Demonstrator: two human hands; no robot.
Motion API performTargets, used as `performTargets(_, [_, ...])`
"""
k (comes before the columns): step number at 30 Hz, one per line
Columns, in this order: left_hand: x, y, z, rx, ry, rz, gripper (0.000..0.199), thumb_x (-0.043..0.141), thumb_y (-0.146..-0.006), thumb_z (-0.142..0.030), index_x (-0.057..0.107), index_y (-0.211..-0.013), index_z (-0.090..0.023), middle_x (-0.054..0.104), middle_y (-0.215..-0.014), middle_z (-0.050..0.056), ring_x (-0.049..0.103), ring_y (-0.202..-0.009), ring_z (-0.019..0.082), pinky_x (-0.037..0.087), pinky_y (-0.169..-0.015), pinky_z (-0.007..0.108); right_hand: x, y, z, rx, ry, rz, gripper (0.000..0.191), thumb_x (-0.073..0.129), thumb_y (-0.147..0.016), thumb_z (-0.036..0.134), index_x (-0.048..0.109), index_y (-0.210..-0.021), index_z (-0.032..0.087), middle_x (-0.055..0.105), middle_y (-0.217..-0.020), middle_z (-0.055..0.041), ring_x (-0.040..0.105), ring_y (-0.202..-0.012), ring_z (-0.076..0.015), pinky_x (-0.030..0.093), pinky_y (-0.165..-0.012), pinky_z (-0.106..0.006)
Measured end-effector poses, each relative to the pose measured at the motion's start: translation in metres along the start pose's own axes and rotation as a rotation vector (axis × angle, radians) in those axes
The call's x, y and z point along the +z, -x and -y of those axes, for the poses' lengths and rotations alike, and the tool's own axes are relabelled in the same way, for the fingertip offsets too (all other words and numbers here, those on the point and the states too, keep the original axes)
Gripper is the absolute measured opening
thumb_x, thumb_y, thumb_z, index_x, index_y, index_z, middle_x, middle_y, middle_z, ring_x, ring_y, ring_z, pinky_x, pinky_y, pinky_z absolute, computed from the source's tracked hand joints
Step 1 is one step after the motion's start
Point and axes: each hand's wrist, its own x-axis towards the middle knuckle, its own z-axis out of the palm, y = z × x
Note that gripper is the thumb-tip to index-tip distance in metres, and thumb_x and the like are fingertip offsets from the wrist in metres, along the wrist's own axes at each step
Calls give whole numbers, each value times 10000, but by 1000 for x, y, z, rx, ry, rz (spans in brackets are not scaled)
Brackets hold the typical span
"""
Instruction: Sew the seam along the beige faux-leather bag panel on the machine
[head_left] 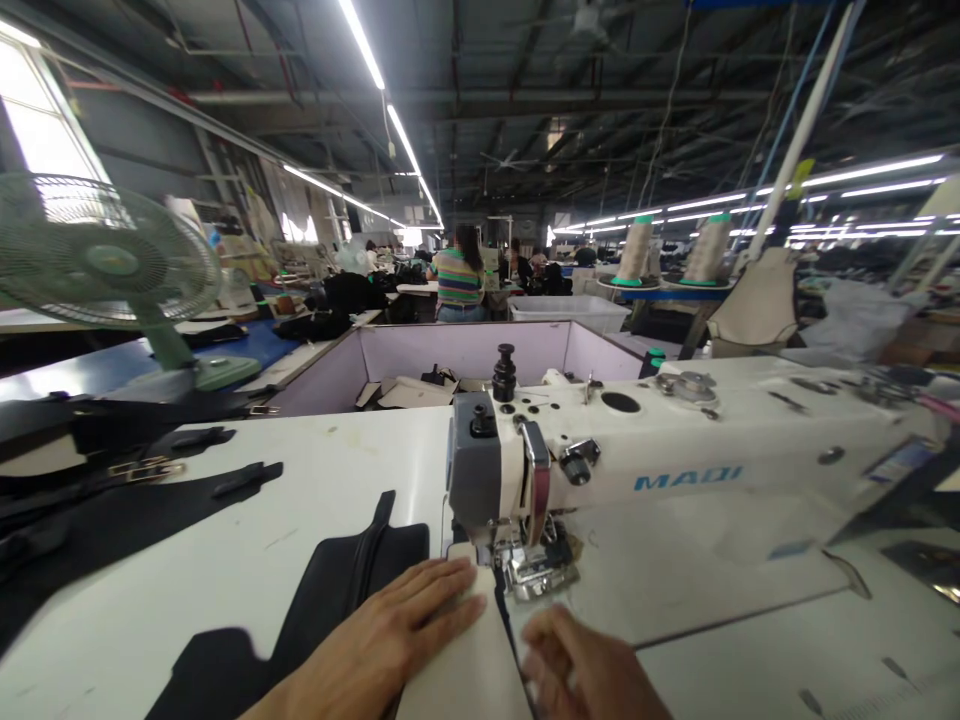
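Right hand (581, 662), at the lower edge of the view, enters from the lower right and inclines up and to the left; its fingers are curled inward and blurred, and whether they pinch anything cannot be told. Left hand (401, 632), entering from the lower left, lies palm down and points obliquely up and to the right, its fingers extended nearly flat and the thumb set apart from them; it presses on the panel (472, 672) without grasping it. The panel, pale with a dark right-hand edge, lies on the table (360, 450) beneath the left hand, its far end just beside the foot (534, 578) of the machine (637, 460); whether it reaches under the foot cannot be made out. The right hand is nearest to this dark edge, on the near side of the foot. A black piece (330, 565) lies flat left of the panel, partly behind the left hand. Farther left are black straps (172, 510) with a metal buckle (146, 469). Beyond the table stands a lilac bin (465, 345) containing pale and dark pieces; a green fan (124, 260) stands at the far left, and a person (459, 280) in a striped top appears in the background.
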Motion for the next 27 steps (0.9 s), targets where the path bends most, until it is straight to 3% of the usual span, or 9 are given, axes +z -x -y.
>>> performTargets(2, [3, 1, -3, -30, -10, 9, 559, 424, -949, -134, 286, -1475, -260, 373, -1492, 36, 342, -1371, 181, 352, -1097, 353, -12, -7, -2, -202, 122, -235, 202, 369, -916, 127, 541, -1006, 183, 602, -995, -94, 598, -917, -237, 479, -796, -353])
performTargets(4, [6, 2, -6, -54, -13, 30, 577, 431, -948, -137, 261, -1483, -272, 354, -1503, 29, 328, -1379, 184, 348, -1099, 364, -18, -16, -4, -314, 268, -298, 220, 412, -889, 78, 547, -1024, 188, 573, -1027, -92, 558, -966, -267, 467, -843, -423])
performTargets(11, [5, 9, -20, -103, 5, 63, 642, 480, -918, -145, 225, -1494, -270, 341, -1507, 42, 333, -1377, 205, 349, -1099, 397, -27, -9, -18, -466, 333, -130, 139, 506, -912, 80, 520, -828, 190, 568, -833, -12, 542, -832, -200, 484, -783, -338])
performTargets(15, [-1, 8, -26, -132, 143, -29, 572, 523, -921, -205, 332, -1454, -283, 415, -1466, 36, 389, -1346, 201, 375, -1094, 365, -48, 12, -23, -744, 375, -64, 261, 367, -933, 47, 586, -1041, 136, 617, -1069, -93, 570, -1006, -188, 490, -924, -302])
performTargets(17, [-1, 7, -27, -161, 183, -55, 521, 523, -936, -256, 371, -1433, -284, 438, -1451, 40, 406, -1334, 195, 386, -1089, 342, -50, 15, -21, -903, 470, 31, 288, 347, -982, 73, 572, -1157, 119, 608, -1213, -84, 510, -1189, -165, 371, -1085, -314])
performTargets(19, [0, 6, -27, -182, 192, -54, 496, 517, -943, -284, 392, -1423, -281, 444, -1447, 47, 416, -1328, 194, 398, -1079, 321, -41, 11, -20, -1012, 556, 48, 288, 332, -1020, 122, 578, -1171, 129, 607, -1251, -56, 440, -1281, -158, 239, -1157, -377])
performTargets(21, [1, 4, -26, -179, 191, -60, 500, 525, -936, -290, 402, -1420, -269, 445, -1445, 60, 419, -1326, 203, 405, -1072, 316, -22, 4, -23, -1047, 504, -100, 359, 260, -1041, 148, 613, -1097, 124, 645, -1182, -61, 474, -1253, -149, 211, -1164, -384])
performTargets(24, [-2, -3, -22, -125, 161, -88, 492, 515, -936, -271, 406, -1416, -248, 464, -1428, 74, 429, -1319, 207, 398, -1076, 332, 6, -6, -31, -1075, 324, -319, 555, 96, -1029, 96, 641, -926, 116, 702, -961, -64, 623, -1023, -103, 297, -1131, -292])
performTargets(27, [-5, -12, -20, -73, 141, -78, 455, 522, -936, -289, 446, -1380, -233, 503, -1394, 78, 458, -1296, 190, 407, -1066, 319, 13, -7, -38, -1047, 208, -414, 546, 111, -1032, 113, 637, -889, 120, 703, -860, -68, 662, -872, -105, 443, -1001, -211])
